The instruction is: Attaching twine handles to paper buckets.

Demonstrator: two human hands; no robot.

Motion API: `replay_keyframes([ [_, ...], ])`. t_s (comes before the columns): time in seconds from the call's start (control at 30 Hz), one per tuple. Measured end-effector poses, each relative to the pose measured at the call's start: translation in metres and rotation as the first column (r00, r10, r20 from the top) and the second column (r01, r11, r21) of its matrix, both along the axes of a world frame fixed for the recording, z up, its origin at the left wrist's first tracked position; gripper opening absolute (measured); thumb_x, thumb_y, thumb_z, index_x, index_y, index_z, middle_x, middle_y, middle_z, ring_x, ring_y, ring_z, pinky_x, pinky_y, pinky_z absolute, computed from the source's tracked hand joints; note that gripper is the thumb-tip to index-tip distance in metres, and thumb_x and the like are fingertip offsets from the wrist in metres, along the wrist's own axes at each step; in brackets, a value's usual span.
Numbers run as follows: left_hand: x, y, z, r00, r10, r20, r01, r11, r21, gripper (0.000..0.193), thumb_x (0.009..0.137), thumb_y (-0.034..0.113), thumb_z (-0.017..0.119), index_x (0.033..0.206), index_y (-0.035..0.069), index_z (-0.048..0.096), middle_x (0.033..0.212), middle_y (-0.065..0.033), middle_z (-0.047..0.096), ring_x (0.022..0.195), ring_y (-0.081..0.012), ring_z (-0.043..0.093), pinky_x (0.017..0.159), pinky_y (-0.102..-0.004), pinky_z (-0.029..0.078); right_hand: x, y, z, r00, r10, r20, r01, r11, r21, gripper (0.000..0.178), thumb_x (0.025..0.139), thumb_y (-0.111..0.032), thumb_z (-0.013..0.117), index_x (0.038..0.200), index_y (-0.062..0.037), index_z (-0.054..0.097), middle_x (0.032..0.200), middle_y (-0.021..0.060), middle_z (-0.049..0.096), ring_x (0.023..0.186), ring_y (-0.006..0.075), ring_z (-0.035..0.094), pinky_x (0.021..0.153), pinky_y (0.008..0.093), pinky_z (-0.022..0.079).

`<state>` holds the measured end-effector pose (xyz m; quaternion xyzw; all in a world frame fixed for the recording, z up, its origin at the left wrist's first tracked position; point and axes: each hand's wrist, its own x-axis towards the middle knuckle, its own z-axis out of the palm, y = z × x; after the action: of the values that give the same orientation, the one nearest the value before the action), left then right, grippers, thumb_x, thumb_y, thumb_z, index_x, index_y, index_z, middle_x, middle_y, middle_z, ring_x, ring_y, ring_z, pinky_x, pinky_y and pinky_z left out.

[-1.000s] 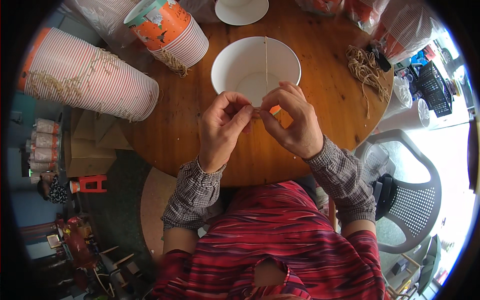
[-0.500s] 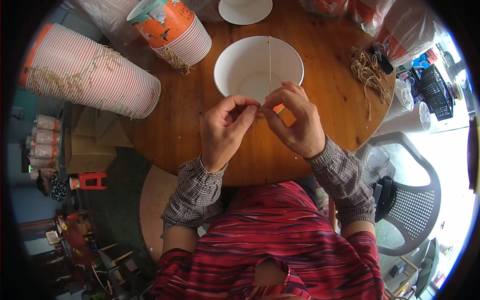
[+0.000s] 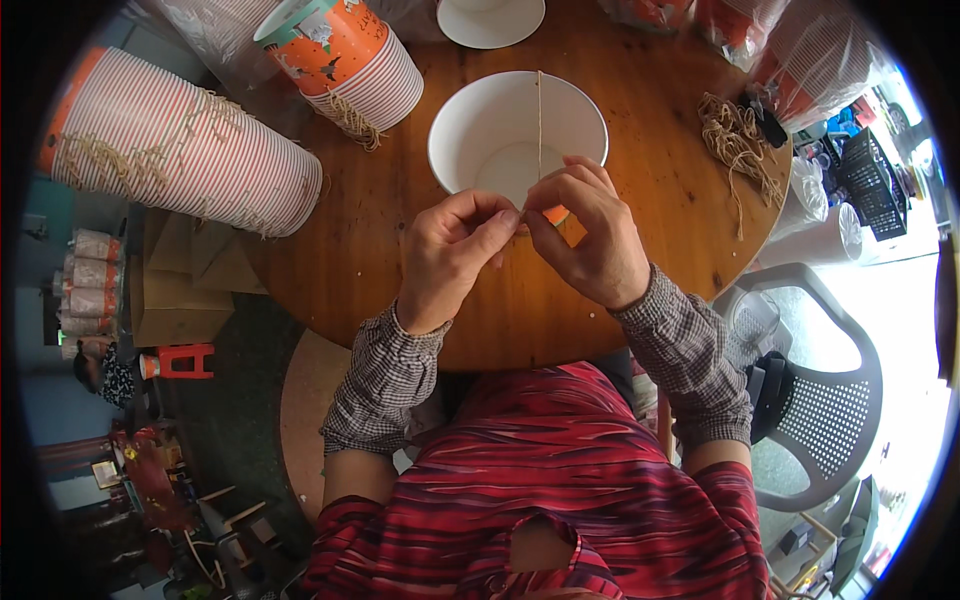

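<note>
A white-lined paper bucket (image 3: pixel 480 125) stands on the round wooden table in front of me. A thin tan string (image 3: pixel 540 125) runs from its far rim straight across the opening to my fingers at the near rim. My left hand (image 3: pixel 458 250) pinches with thumb and forefinger at the near side of the bucket. Close against it, my right hand (image 3: pixel 590 235) pinches as well, its fingertips meeting the left ones. The string's end is hidden between the fingertips. A bit of orange outer wall shows below my right fingers.
To the left lies a long stack of nested buckets (image 3: pixel 190 150) with strings hanging from it. A shorter orange-printed stack (image 3: pixel 345 70) is behind it. A loose string bundle (image 3: pixel 738 150) rests at the right edge. Wrapped stacks (image 3: pixel 820 70) and a grey chair (image 3: pixel 825 400) are farther right.
Both hands stay at the near rim and shift only slightly. The fingertips have drawn a little closer together. The bucket has hardly moved.
</note>
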<state>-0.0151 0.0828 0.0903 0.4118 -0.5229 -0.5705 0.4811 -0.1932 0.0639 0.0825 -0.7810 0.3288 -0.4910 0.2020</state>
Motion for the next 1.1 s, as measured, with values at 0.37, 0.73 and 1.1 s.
replay_keyframes([
  [0.37, 0.016, -0.015, 0.001, 0.871, -0.175, -0.458, 0.304, 0.926, 0.223, 0.018, 0.092, 0.016, 0.059, 0.097, -0.001, 0.063, 0.084, -0.0042, 0.064, 0.076, -0.0118, 0.062, 0.055, -0.0207, 0.04, 0.004, 0.0, -0.005, 0.997, 0.043, 0.063, -0.047, 0.997, 0.066, 0.013, 0.083, -0.009, 0.064, 0.094, -0.0072, 0.058, 0.078, 0.0021, 0.064, 0.077, 0.0182, 0.066, 0.104, 0.0452, 0.032],
  [0.73, 0.008, -0.009, 0.002, 0.922, -0.106, -0.372, 0.188, 0.963, 0.191, 0.017, 0.092, 0.014, 0.058, 0.098, -0.001, 0.062, 0.091, -0.0082, 0.067, 0.08, -0.0115, 0.064, 0.058, -0.0206, 0.043, 0.006, 0.002, -0.003, 0.999, -0.022, 0.042, 0.024, 0.998, -0.059, 0.017, 0.079, -0.008, 0.069, 0.093, -0.009, 0.06, 0.077, 0.0005, 0.066, 0.079, 0.0153, 0.066, 0.103, 0.0455, 0.034],
  [1.1, 0.003, 0.002, 0.018, 0.956, 0.023, 0.292, 0.019, 0.99, -0.14, 0.009, 0.09, 0.003, 0.057, 0.094, -0.003, 0.06, 0.085, -0.0068, 0.069, 0.073, -0.0061, 0.062, 0.06, -0.0188, 0.047, 0.002, -0.001, -0.006, 0.995, 0.0, 0.096, -0.004, 0.999, 0.043, 0.01, 0.082, -0.002, 0.064, 0.089, -0.0075, 0.06, 0.078, 0.0002, 0.066, 0.074, 0.014, 0.066, 0.103, 0.0441, 0.034],
])
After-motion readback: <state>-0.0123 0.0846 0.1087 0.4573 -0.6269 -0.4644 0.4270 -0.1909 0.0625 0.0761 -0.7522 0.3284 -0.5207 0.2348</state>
